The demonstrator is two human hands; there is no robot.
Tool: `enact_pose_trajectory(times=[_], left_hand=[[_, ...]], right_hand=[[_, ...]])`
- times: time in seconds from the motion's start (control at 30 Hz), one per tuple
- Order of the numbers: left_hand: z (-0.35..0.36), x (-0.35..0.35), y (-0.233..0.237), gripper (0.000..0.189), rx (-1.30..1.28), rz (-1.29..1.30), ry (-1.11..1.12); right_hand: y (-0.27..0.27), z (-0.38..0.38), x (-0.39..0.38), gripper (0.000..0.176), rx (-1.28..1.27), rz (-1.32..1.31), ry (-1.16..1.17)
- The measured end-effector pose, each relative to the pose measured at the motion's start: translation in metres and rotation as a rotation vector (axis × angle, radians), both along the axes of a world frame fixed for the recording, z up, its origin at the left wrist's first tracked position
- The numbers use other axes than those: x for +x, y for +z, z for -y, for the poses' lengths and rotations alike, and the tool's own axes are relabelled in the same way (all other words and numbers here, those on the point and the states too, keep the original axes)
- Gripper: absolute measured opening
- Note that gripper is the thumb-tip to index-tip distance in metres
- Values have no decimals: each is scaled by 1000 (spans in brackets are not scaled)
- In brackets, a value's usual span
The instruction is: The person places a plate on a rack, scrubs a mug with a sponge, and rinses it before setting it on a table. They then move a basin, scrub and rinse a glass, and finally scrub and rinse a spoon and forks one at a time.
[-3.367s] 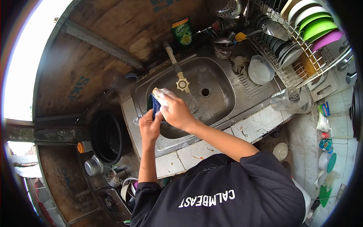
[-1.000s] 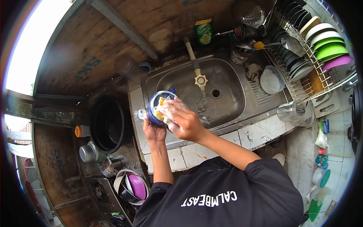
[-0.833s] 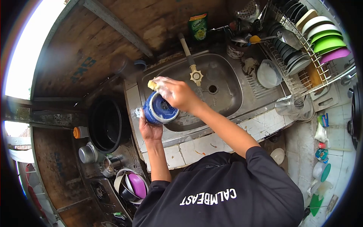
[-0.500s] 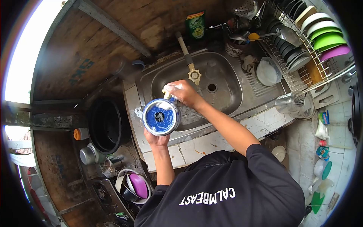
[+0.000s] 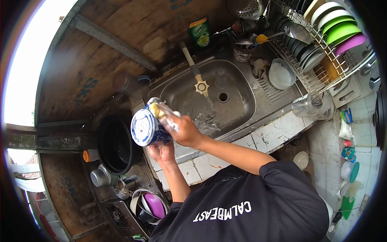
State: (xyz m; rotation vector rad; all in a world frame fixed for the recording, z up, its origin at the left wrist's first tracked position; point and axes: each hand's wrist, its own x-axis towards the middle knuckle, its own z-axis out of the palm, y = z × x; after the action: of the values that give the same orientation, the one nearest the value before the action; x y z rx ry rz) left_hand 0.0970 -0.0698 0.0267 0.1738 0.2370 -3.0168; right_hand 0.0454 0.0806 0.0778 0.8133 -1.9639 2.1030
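Observation:
A blue and white mug (image 5: pixel 144 126) is held tilted at the left edge of the metal sink (image 5: pixel 242 117), one round end facing left. My left hand (image 5: pixel 162 153) grips it from below. My right hand (image 5: pixel 181 128), covered in white suds, presses a yellow sponge (image 5: pixel 156 110) against the mug's side. Beside the hands, the tap (image 5: pixel 201 86) points down over the basin, where water and some utensils (image 5: pixel 209 122) are seen near the front wall.
At the right stands a dish rack (image 5: pixel 318 44) with bowls and plates. A clear bowl (image 5: pixel 281 74) lies on the drainboard. Left are a large black basin (image 5: pixel 115 145) and a pot with a purple bowl (image 5: pixel 155 205). A green soap pouch (image 5: pixel 199 33) leans behind the sink.
The mug has moved left and turned, so its blue interior no longer shows. My right hand and the sponge have moved left and down onto its side. The view has shifted slightly.

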Motion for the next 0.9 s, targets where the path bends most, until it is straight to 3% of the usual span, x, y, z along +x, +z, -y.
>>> enact_pose_trajectory(times=[0.1, 0.17, 0.23, 0.3, 0.37, 0.43, 0.53, 0.63, 0.67, 0.73, 0.77, 0.8, 0.83, 0.9], left_hand=[[12, 0, 5, 49, -180, -19, 31], [5, 2, 15, 47, -119, -16, -31], [-5, 6, 19, 46, -176, 1, 13], [-2, 5, 17, 47, -113, 24, 8], [-1, 0, 13, 47, -172, -4, 4], [3, -1, 5, 45, -302, 85, 21], [-8, 7, -8, 42, -420, 93, 4], [-21, 16, -8, 45, -522, 78, -14], [-14, 17, -23, 47, -521, 143, 14], [0, 21, -41, 48, -535, 119, 16], [2, 22, -48, 48, -546, 132, 20], [-9, 17, -29, 47, -585, 411, 66], [-5, 17, -34, 50, -540, 470, 92], [4, 17, -56, 49, -538, 531, 93]], right_hand=[[3, 11, 17, 49, 18, -136, -79], [6, 12, 3, 46, -87, 41, 29], [12, 12, -20, 47, 9, -152, -149], [20, 5, -10, 35, -94, 164, -25], [-1, 7, 3, 32, 1, 244, -120], [-15, 3, 3, 27, -103, 359, -180], [-21, -12, -25, 21, -45, 573, -42], [-25, -24, -51, 23, 358, 561, -37], [-35, -26, -50, 23, 364, 563, -42], [-41, -33, -46, 25, 360, 492, 96], [-35, -50, -39, 21, 167, 828, 361], [-36, -67, -36, 20, 85, 923, 480], [-38, -83, -33, 19, 3, 1015, 603], [-40, -119, -30, 22, -72, 1100, 534]])
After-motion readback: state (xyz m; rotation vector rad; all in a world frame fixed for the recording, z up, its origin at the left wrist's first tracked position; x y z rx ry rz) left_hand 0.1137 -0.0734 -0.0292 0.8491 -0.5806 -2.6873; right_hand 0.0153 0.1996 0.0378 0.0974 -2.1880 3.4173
